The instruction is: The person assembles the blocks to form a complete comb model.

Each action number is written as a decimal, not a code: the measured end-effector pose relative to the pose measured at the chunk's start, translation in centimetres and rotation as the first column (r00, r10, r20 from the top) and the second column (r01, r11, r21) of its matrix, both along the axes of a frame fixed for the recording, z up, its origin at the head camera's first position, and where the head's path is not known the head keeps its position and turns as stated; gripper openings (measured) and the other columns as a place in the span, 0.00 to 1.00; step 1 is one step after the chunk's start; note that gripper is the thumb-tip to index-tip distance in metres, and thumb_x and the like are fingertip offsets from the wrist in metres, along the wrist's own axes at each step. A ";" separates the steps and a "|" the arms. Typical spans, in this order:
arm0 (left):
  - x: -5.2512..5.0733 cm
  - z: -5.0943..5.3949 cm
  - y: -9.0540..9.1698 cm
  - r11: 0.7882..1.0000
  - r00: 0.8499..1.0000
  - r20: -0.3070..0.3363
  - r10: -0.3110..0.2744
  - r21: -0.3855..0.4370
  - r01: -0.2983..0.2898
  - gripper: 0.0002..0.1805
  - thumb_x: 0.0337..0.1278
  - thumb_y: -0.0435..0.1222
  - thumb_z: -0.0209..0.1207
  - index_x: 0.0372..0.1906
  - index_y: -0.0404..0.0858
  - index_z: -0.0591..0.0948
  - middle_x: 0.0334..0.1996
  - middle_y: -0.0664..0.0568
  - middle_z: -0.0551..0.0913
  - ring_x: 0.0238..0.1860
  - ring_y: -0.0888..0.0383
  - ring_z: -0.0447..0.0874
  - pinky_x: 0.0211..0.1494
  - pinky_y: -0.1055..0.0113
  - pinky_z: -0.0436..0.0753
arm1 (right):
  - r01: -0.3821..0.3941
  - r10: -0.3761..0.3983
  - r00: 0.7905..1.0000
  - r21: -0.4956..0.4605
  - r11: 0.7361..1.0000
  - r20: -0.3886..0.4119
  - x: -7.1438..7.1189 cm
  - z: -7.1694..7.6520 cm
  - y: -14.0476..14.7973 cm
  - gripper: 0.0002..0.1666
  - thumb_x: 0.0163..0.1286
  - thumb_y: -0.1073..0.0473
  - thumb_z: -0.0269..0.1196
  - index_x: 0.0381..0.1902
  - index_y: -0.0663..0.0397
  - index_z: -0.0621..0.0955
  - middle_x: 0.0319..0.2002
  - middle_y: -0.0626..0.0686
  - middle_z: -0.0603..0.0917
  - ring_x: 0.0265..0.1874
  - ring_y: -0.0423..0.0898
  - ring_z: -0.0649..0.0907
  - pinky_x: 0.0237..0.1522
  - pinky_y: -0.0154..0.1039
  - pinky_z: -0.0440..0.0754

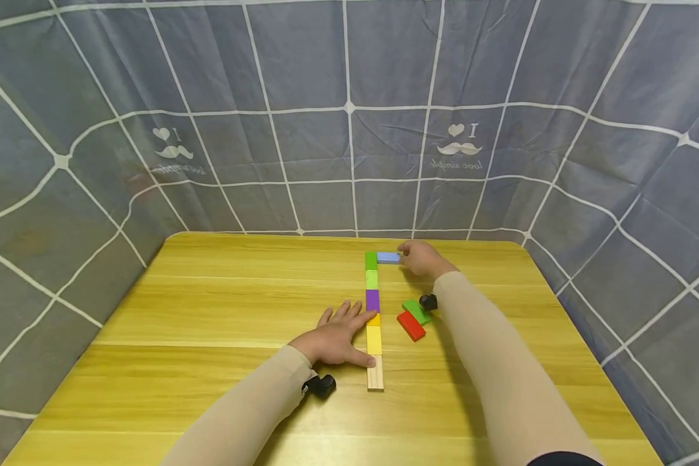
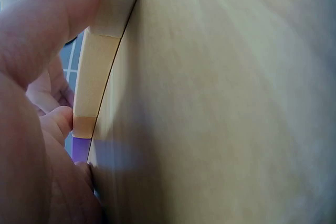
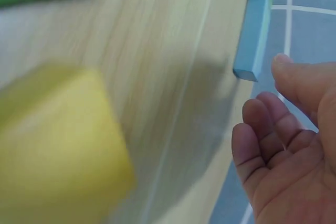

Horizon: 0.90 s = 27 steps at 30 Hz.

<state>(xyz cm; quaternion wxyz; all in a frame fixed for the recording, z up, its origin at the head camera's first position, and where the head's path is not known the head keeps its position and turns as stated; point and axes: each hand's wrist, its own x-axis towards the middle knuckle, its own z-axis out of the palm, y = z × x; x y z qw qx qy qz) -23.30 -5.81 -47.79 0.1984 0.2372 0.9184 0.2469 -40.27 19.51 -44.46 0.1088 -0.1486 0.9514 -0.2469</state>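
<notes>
A straight line of flat wooden blocks runs away from me: plain wood [image 1: 375,380], pale yellow [image 1: 374,340], orange [image 1: 375,320], purple [image 1: 373,300], light green [image 1: 372,279] and green [image 1: 371,260]. At its far end a blue block [image 1: 388,257] extends rightward from the green one. My left hand [image 1: 333,338] lies along the left side with fingers spread, its thumb at the plain block and index finger at the orange one. Just right of the blue block is my right hand [image 1: 422,259], fingers loosely bent, with a small gap to the block in the right wrist view.
A red block [image 1: 410,325] and a green block [image 1: 416,312] lie loose right of the line, beside the right wrist. Close and blurred in the right wrist view is a yellow block [image 3: 63,150]. Grey curtain [image 1: 303,149] with white lines surrounds the wooden table [image 1: 221,304].
</notes>
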 end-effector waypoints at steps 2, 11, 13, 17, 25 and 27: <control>0.0 0.0 0.0 1.000 1.000 -0.002 -0.001 -0.003 0.001 0.58 0.55 0.66 0.68 0.86 0.58 0.53 0.88 0.48 0.42 0.88 0.44 0.32 0.85 0.37 0.34 | -0.020 0.020 1.000 -0.010 1.000 0.001 0.6 0.4 0.5 0.27 0.82 0.57 0.58 0.73 0.63 0.75 0.68 0.66 0.79 0.70 0.63 0.77 0.74 0.58 0.74; -0.1 -0.1 -0.3 1.000 1.000 -0.003 -0.001 -0.002 0.000 0.58 0.55 0.66 0.68 0.86 0.58 0.53 0.88 0.47 0.42 0.88 0.43 0.32 0.85 0.36 0.34 | -0.087 0.087 0.996 0.014 0.996 -0.007 3.9 1.2 3.8 0.27 0.82 0.56 0.58 0.72 0.64 0.76 0.67 0.67 0.80 0.68 0.64 0.79 0.72 0.60 0.75; -0.1 -0.2 -0.4 1.000 1.000 -0.003 0.000 -0.003 0.000 0.58 0.55 0.66 0.68 0.86 0.58 0.53 0.88 0.47 0.42 0.88 0.43 0.32 0.85 0.36 0.34 | -0.080 0.080 0.997 0.009 0.997 0.004 4.9 1.1 4.7 0.27 0.82 0.56 0.58 0.72 0.62 0.76 0.66 0.66 0.81 0.67 0.64 0.79 0.71 0.60 0.76; -0.1 -0.2 -0.4 1.000 1.000 -0.010 -0.002 -0.009 0.002 0.58 0.55 0.65 0.69 0.86 0.58 0.53 0.88 0.47 0.42 0.88 0.43 0.32 0.85 0.36 0.34 | -0.077 0.077 0.997 0.026 0.997 0.019 6.6 0.8 6.1 0.26 0.81 0.55 0.59 0.71 0.61 0.77 0.64 0.65 0.83 0.64 0.62 0.81 0.69 0.59 0.78; 0.0 0.1 -0.2 1.000 1.000 -0.001 -0.006 0.003 0.006 0.58 0.55 0.64 0.69 0.86 0.58 0.53 0.88 0.47 0.41 0.88 0.43 0.32 0.85 0.36 0.33 | -0.092 0.092 0.994 0.002 0.996 0.054 9.0 -0.6 8.1 0.28 0.76 0.57 0.65 0.70 0.64 0.78 0.58 0.64 0.86 0.52 0.54 0.85 0.56 0.51 0.85; 0.1 0.1 -0.1 1.000 1.000 0.002 -0.009 0.004 0.009 0.58 0.55 0.64 0.69 0.86 0.57 0.53 0.88 0.47 0.41 0.88 0.43 0.32 0.85 0.36 0.33 | -0.085 0.085 0.995 0.001 0.996 0.058 9.6 -0.9 8.5 0.30 0.74 0.57 0.68 0.70 0.63 0.78 0.56 0.63 0.87 0.51 0.53 0.85 0.56 0.51 0.85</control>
